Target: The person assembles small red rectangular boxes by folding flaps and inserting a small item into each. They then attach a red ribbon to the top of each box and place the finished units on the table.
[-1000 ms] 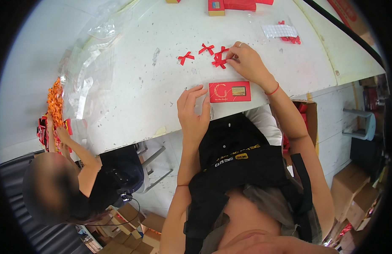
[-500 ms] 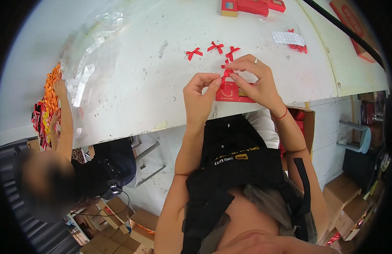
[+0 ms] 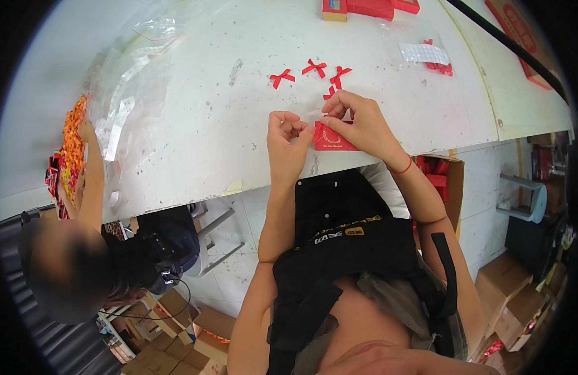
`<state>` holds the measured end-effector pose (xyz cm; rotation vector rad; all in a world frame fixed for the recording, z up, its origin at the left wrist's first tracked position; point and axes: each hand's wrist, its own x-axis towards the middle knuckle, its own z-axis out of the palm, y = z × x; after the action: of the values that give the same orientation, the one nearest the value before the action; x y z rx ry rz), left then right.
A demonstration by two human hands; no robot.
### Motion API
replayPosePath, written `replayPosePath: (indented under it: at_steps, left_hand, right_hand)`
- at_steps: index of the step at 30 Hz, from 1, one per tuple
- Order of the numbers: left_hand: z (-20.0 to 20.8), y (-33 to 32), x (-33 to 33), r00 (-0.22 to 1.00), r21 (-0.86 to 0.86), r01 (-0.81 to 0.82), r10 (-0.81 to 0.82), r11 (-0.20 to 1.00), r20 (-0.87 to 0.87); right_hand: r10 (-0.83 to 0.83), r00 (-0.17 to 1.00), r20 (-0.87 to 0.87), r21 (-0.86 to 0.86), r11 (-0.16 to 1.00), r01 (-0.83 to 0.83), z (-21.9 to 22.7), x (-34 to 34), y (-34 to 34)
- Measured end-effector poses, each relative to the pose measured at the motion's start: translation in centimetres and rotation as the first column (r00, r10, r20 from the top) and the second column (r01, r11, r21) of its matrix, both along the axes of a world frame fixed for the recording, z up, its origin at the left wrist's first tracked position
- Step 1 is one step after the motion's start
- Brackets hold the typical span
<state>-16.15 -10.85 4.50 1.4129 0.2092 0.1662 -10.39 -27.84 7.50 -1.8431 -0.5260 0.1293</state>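
Observation:
A small red box [image 3: 336, 139] with gold print lies near the table's front edge, between my hands. My left hand [image 3: 286, 142] is closed, thumb and index fingertips together at the box's left side. My right hand [image 3: 359, 124] pinches over the box's far edge and covers part of it. Whatever is in either pinch is too small or hidden to make out. Beyond my hands lie red ribbon bows: one at the left [image 3: 281, 78], a middle one [image 3: 314, 68], a right one [image 3: 340, 76], and one partly behind my right fingers [image 3: 328, 94].
Red boxes [image 3: 370, 7] lie at the far edge. A white sheet [image 3: 423, 53] rests over more red bows. Clear plastic [image 3: 158, 37] covers the far left. At left, a co-worker's hand [image 3: 86, 131] reaches into orange packets [image 3: 75, 128]. A carton [image 3: 453, 181] stands beside me.
The red bow that both my hands held above the box no longer shows clearly. My right hand has moved left and lower, uncovering the box's front, and my left hand has shifted slightly left.

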Motion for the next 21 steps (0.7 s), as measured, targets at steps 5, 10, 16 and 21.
replayPosePath:
  at_steps: [5, 10, 16, 21]
  left_hand:
    - [0.0, -0.1, 0.1, 1.000, 0.045, -0.010, 0.009, 0.999, 0.001]
    - [0.0, -0.2, 0.2, 1.000, 0.119, -0.011, 0.012, 0.993, -0.009]
    - [0.7, -0.3, 0.4, 1.000, 0.278, 0.020, -0.019, 0.960, -0.006]
    - [0.5, -0.2, 0.8, 0.998, 0.330, 0.061, -0.047, 0.942, -0.051]
  right_hand:
    - [-0.039, 0.999, 0.021, -0.014, 0.999, 0.040, -0.3, 0.0, 0.1]
    - [-0.058, 0.998, 0.003, -0.022, 0.998, 0.058, -0.1, -0.2, 0.2]
    - [-0.067, 0.997, 0.035, -0.057, 0.996, 0.069, -0.2, -0.3, 0.3]
    - [-0.138, 0.980, 0.145, 0.016, 0.990, 0.137, -0.3, -0.7, 0.2]
